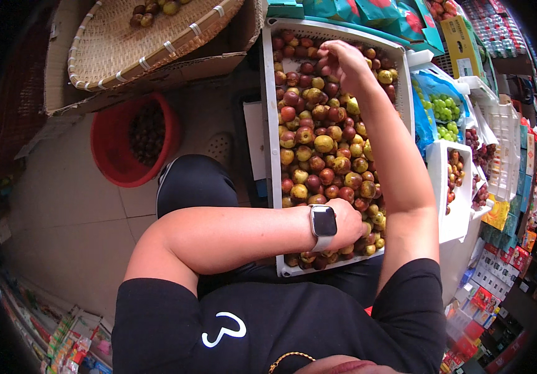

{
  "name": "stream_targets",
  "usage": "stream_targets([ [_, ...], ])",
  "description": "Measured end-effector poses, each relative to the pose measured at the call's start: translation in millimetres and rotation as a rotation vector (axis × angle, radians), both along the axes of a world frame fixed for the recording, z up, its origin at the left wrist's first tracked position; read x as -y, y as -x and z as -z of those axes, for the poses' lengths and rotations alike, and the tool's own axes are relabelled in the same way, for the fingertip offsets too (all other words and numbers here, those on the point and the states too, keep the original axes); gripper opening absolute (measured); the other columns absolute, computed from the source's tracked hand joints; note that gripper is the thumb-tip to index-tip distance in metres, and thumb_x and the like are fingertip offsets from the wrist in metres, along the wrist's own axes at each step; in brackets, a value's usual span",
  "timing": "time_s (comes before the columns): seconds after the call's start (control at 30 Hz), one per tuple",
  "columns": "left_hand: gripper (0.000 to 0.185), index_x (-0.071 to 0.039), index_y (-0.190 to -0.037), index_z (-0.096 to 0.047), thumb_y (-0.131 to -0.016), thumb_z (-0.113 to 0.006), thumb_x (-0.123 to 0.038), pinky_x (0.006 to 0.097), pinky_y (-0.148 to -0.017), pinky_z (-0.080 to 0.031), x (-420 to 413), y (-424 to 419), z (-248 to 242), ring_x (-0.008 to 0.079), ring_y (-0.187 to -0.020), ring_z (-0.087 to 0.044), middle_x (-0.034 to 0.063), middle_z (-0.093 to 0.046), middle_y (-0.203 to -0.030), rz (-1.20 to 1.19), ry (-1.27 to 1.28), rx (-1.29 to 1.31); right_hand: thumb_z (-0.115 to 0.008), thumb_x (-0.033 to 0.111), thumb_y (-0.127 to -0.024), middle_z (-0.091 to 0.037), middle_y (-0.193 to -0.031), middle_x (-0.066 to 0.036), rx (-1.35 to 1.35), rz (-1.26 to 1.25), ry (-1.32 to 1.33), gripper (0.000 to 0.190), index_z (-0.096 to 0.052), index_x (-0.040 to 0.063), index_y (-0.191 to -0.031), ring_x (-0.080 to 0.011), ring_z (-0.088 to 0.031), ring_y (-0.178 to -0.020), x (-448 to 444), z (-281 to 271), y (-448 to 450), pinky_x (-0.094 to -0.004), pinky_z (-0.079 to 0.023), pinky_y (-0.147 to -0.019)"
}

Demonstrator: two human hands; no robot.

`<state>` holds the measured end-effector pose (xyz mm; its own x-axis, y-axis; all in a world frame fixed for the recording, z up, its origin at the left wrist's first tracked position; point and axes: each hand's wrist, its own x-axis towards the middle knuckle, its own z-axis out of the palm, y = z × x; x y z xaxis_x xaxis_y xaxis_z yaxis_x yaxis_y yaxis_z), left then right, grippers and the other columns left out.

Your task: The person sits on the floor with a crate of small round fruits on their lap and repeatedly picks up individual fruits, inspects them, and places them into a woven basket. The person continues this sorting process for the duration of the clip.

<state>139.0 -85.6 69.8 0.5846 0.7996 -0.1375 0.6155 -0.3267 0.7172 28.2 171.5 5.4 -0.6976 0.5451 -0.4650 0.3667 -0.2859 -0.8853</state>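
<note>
A white plastic crate (273, 163) in front of me holds a thick layer of jujubes (323, 143), mottled red-brown and yellow-green. Low over the crate's near end is my left hand (347, 223), with a watch (324, 220) on its wrist. Its fingers are turned away among the jujubes, so their grip is hidden. My right hand (343, 63) reaches to the far end, fingers bent down over the fruit and somewhat blurred. Whether it holds a jujube cannot be made out. Near it, a pale patch of crate floor (290, 65) shows between the fruits.
On the left floor stands a red bucket (102, 154) with dark fruit inside. Behind it, a woven bamboo tray (123, 51) with a few jujubes rests on a cardboard box (60, 100). Green grapes (445, 107) and a white foam box (436, 187) flank the crate's right side.
</note>
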Motion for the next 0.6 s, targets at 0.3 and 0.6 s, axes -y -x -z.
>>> stream_targets([
  [0.3,0.023,-0.005,-0.106,-0.068,-0.088,-0.056,-0.011,0.0444,-0.070,-0.058,6,-6,15,0.0337,-0.085,-0.072,0.0158,-0.072,-0.098,-0.080,-0.058,0.061,-0.048,0.014,-0.096,-0.063,-0.123,-0.016,0.570,-0.486,-1.423,0.038,-0.064,0.019,-0.130,-0.0355,-0.063,-0.115,24,24,51,-0.0458,-0.052,-0.098],
  [0.6,0.015,-0.005,-0.090,-0.071,-0.083,-0.059,-0.009,0.0463,-0.067,-0.057,5,0,5,0.0357,-0.079,-0.071,0.0154,-0.073,-0.087,-0.048,-0.046,0.047,-0.057,0.010,-0.093,-0.061,-0.135,-0.015,0.549,-0.527,-1.251,0.049,-0.050,0.015,-0.142,-0.0326,-0.058,-0.127,16,18,44,-0.0461,-0.051,-0.102],
])
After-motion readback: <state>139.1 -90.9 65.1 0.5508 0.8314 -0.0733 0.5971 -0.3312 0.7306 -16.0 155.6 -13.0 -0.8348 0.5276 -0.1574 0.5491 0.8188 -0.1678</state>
